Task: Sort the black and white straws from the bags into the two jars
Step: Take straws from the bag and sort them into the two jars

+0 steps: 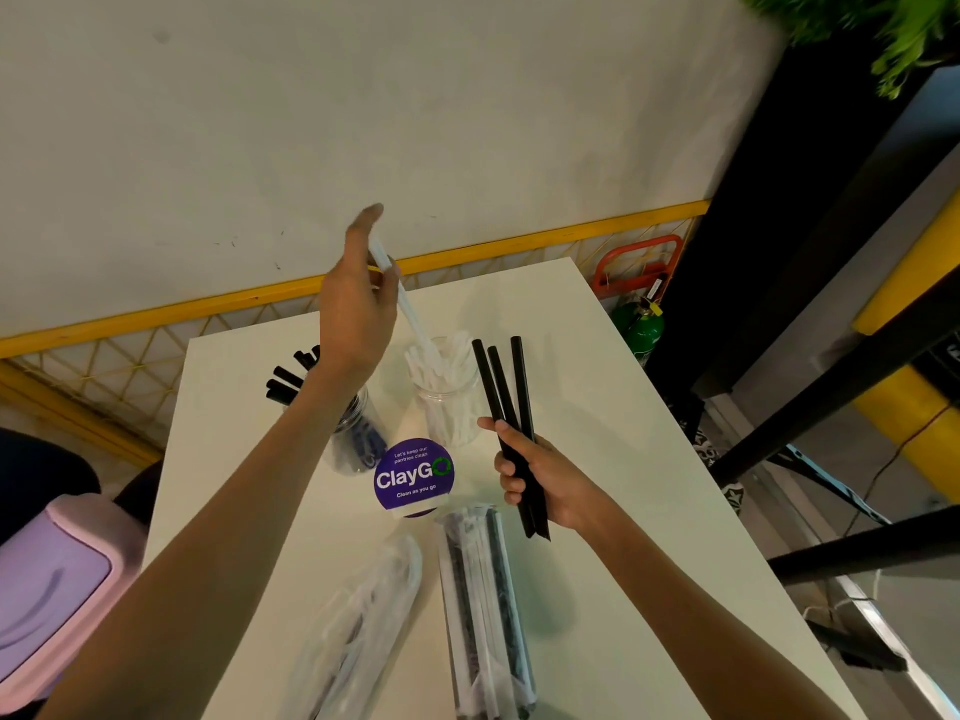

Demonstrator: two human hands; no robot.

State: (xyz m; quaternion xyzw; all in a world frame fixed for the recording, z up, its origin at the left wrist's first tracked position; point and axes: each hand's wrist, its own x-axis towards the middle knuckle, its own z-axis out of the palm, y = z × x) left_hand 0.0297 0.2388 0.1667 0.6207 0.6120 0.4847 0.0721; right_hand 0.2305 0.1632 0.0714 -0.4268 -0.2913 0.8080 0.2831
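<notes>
My left grip (358, 314) pinches one white straw (410, 309), its tip at the white jar's (449, 407) mouth. My right grip (540, 483) is clamped on three black straws (501, 376). The black jar (358, 433) is part full. The left bag (358, 626) and right bag (483, 605) still hold straws, so I judge this mid-task. The bags lie near the desk's (597, 356) front edge, and the desk's right side is open.

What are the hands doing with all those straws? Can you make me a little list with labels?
left hand: pinches one white straw, lower end at the mouth of the white-straw jar
right hand: grips three black straws, raised beside that jar
black-straw jar: left of the white-straw jar, partly behind the left arm
left bag: clear, lying flat, contents blurry
right bag: clear, black and white straws inside
ClayGo sign: round, purple, in front of the jars
table: white
</notes>
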